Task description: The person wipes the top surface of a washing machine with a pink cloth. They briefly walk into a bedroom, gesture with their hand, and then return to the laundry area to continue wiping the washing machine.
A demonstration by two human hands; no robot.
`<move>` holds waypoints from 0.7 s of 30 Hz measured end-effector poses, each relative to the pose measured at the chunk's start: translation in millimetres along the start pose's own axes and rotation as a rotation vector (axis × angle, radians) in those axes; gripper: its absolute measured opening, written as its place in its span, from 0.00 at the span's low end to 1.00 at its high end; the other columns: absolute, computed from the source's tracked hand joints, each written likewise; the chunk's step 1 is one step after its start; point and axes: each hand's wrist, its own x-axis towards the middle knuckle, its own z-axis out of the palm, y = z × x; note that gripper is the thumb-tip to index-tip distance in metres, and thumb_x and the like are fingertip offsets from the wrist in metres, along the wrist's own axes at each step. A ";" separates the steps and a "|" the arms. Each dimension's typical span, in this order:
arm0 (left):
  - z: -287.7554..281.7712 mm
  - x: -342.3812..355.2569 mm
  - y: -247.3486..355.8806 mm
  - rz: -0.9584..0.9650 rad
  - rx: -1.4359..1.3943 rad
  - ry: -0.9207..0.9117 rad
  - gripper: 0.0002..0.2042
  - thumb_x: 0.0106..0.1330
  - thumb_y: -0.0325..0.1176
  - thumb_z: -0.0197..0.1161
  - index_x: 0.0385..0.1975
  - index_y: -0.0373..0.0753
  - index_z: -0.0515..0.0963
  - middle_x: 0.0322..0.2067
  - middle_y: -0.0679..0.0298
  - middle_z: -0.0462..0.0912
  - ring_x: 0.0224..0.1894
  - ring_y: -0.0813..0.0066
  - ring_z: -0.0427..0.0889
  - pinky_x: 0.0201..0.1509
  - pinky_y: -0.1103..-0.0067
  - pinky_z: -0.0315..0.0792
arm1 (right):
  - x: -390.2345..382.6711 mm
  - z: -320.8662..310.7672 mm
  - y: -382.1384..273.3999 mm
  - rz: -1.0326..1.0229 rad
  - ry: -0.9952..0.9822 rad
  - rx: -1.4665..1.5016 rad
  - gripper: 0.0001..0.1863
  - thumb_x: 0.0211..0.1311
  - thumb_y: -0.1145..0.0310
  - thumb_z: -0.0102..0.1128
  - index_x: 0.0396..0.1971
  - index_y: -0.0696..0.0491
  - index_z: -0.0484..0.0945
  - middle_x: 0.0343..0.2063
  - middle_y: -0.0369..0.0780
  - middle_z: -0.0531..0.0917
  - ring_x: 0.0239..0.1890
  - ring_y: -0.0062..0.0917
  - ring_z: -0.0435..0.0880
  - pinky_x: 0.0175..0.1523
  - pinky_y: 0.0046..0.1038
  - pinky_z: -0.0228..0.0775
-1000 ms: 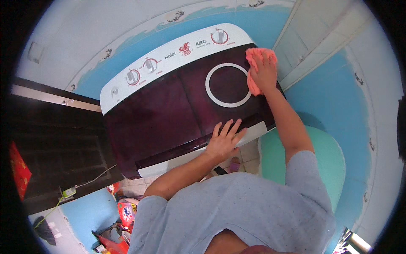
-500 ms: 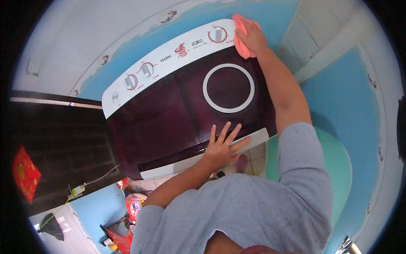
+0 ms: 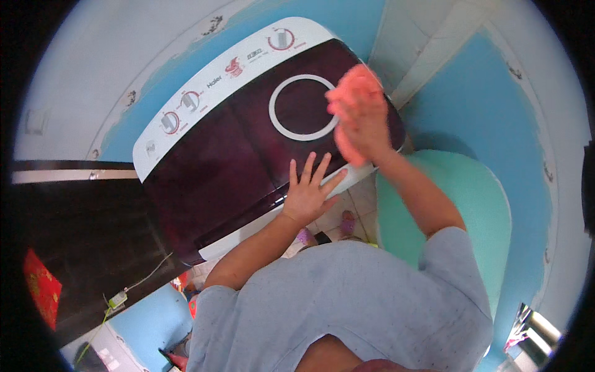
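In front of me stands a twin-tub washing machine (image 3: 211,161) with a dark maroon lid and a white control panel (image 3: 248,59) along its far edge. Several grey knobs sit on that panel. My right hand (image 3: 367,127), slightly blurred, is closed on a coral-pink cloth (image 3: 356,87) over the lid's right side, beside the white ring (image 3: 279,127). Parts of the cloth stick out past the fingers. My left hand (image 3: 308,195) rests with fingers spread on the lid's near edge, holding nothing.
A light green rounded surface (image 3: 443,192) stands to the right, close to the blue wall (image 3: 489,118). On the left is a dark wooden piece (image 3: 80,217) with a red paper decoration. A white cord with a plug adapter (image 3: 118,300) hangs there. Tiled floor shows below.
My right hand has brought the cloth from the panel's far right corner toward me, onto the right side of the lid. My left hand stays on the near edge. The view has shifted a little.
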 end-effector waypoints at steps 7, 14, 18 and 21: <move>3.7 -2.9 -1.0 0.033 0.112 0.013 0.33 0.65 0.60 0.61 0.71 0.62 0.67 0.74 0.56 0.57 0.77 0.48 0.52 0.73 0.38 0.45 | 18.2 13.5 -72.5 -0.244 -0.250 0.447 0.23 0.54 0.63 0.62 0.53 0.35 0.85 0.62 0.34 0.78 0.69 0.37 0.70 0.74 0.49 0.52; 4.5 -2.0 -0.8 0.047 0.147 0.077 0.37 0.66 0.60 0.60 0.75 0.63 0.59 0.76 0.56 0.53 0.77 0.48 0.53 0.73 0.40 0.47 | -41.2 -28.1 53.7 0.286 -0.119 0.289 0.25 0.50 0.70 0.63 0.53 0.45 0.83 0.60 0.33 0.79 0.68 0.36 0.71 0.76 0.48 0.53; 3.2 -1.3 -0.9 0.030 0.126 0.064 0.41 0.65 0.61 0.61 0.76 0.52 0.56 0.77 0.55 0.51 0.78 0.51 0.51 0.74 0.42 0.46 | -81.4 -39.0 6.7 0.187 0.112 0.173 0.21 0.54 0.69 0.63 0.51 0.45 0.83 0.61 0.36 0.77 0.68 0.39 0.70 0.74 0.53 0.52; 2.7 1.0 -1.3 -0.030 0.053 0.042 0.48 0.63 0.61 0.62 0.76 0.40 0.52 0.77 0.52 0.49 0.78 0.53 0.50 0.76 0.45 0.44 | -86.3 -45.8 -75.6 0.229 -0.005 0.139 0.18 0.56 0.67 0.63 0.49 0.43 0.83 0.59 0.38 0.78 0.67 0.40 0.70 0.73 0.54 0.52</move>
